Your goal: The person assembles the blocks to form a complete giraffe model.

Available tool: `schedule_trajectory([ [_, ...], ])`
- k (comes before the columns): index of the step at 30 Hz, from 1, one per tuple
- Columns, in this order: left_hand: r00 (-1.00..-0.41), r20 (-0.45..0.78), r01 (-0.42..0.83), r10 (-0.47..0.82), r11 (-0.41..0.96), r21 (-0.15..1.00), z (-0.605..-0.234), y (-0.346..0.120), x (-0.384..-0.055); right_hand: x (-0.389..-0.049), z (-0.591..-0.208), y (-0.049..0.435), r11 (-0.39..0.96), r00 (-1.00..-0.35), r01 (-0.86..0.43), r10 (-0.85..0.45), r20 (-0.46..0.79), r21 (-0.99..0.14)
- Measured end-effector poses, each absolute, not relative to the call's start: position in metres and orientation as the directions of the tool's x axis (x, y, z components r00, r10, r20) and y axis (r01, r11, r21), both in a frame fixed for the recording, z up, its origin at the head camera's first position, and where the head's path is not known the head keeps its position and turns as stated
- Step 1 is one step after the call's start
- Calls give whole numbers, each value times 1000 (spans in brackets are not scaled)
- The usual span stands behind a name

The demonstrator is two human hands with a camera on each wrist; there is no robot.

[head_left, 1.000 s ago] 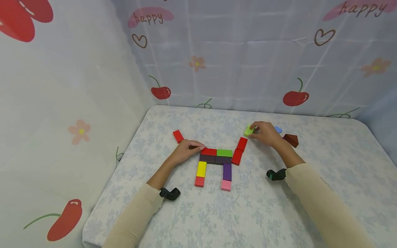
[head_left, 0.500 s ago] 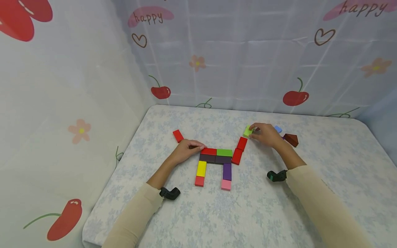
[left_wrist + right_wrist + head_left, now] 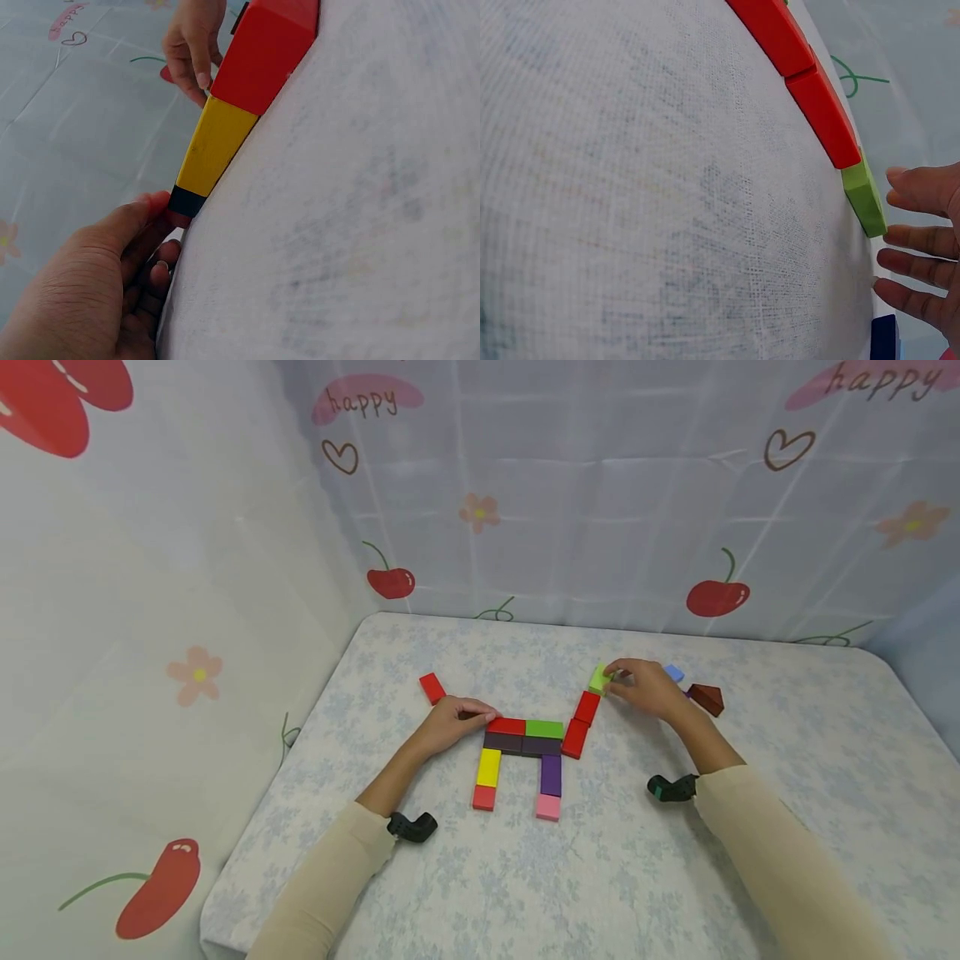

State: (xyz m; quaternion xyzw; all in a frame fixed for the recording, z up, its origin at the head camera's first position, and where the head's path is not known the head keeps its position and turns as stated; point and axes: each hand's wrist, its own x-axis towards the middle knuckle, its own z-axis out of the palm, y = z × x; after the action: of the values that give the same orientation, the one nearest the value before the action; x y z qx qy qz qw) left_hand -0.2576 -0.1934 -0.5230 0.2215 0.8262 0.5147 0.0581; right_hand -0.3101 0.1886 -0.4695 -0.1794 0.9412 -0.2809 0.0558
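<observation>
light green block (image 3: 597,680) seen right of head-view centre; room left between it and tabletop's (image 3: 600,877) far edge. right hand (image 3: 641,685) placed alongside, fingers parted, ungripped. left fingers (image 3: 477,708) rested at red block (image 3: 507,727); pinch cannot be told.

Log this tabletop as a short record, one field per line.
Left hand: fingers at the left end of the top red block; grip unclear
Right hand: fingers beside the light green block
Light green block: against the end of two slanted red blocks
Top row: top red block, green block
Under it: dark blocks
Left column: yellow block, orange-red block
Right column: purple block, pink block
Far right: brown block
</observation>
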Motion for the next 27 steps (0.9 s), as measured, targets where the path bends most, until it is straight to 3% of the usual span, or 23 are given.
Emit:
schedule_trajectory([
  [4, -898, 131, 299, 421, 362, 883, -523, -192, -256, -305, -467, 195, 775, -942, -282, -335, 11, -566],
  [15, -891, 132, 312, 435, 375, 873, -522, -195, -256, -282, -440, 205, 734, -953, -301, -217, 210, -609],
  [27, -889, 145, 317, 434, 357, 879, -523, -194, -258, -268, -442, 208, 721, -965, -263, -186, 187, -641],
])
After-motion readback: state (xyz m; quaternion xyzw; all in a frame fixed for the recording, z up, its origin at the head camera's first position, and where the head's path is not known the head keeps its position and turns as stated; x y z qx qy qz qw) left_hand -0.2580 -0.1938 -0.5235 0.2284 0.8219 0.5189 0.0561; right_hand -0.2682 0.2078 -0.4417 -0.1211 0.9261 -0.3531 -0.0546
